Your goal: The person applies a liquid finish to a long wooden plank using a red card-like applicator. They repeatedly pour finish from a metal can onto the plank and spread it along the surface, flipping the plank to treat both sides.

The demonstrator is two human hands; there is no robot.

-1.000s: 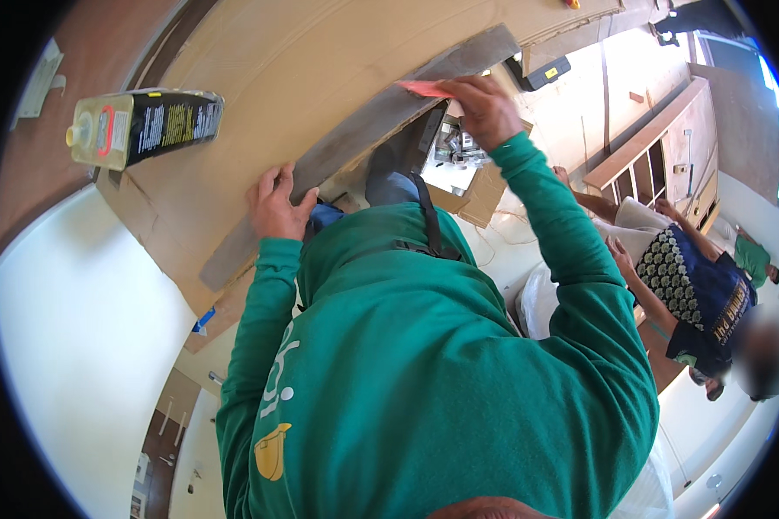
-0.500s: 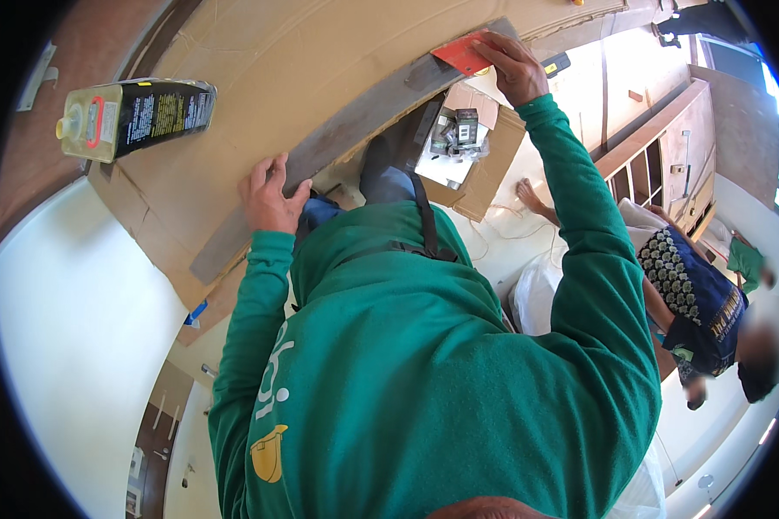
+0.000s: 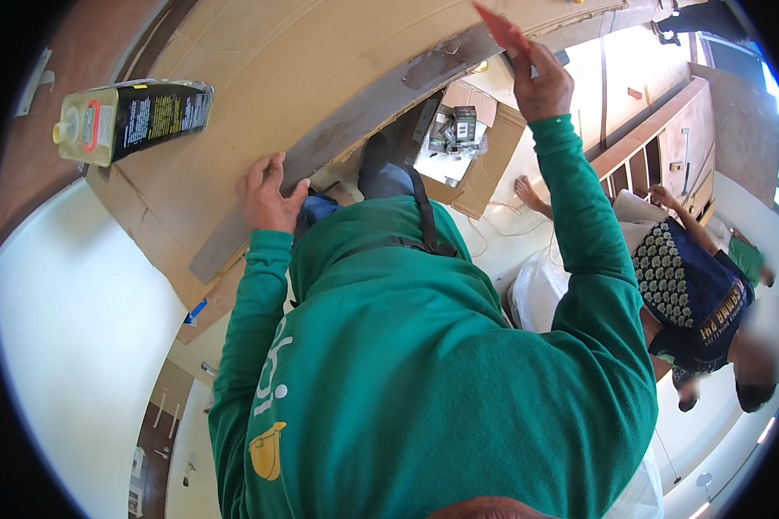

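Raised at the far right of a long board edge, my right hand (image 3: 544,85) is closed around a thin red spreader (image 3: 504,31), a flat plate like a putty scraper. The spreader stands tilted and looks lifted off the board. Beneath it runs a grey strip (image 3: 346,130) along the edge, with darker, patchy smears toward its right part. My left hand (image 3: 268,197) rests on this strip farther left, fingers apart and holding nothing. Brown cardboard sheet (image 3: 260,78) covers the surface behind the strip.
A rectangular can (image 3: 138,119) with a pale cap lies on the cardboard at left. Below the edge, an open carton (image 3: 485,177) holds small packages. A blue-handled tool (image 3: 196,311) pokes out at lower left. To the right are a co-worker (image 3: 697,285) and a wooden cabinet (image 3: 658,147).
My right hand has lifted the red spreader off the grey strip, moving it up and slightly right and turning it. My left hand stays in place. The co-worker's arm has shifted.
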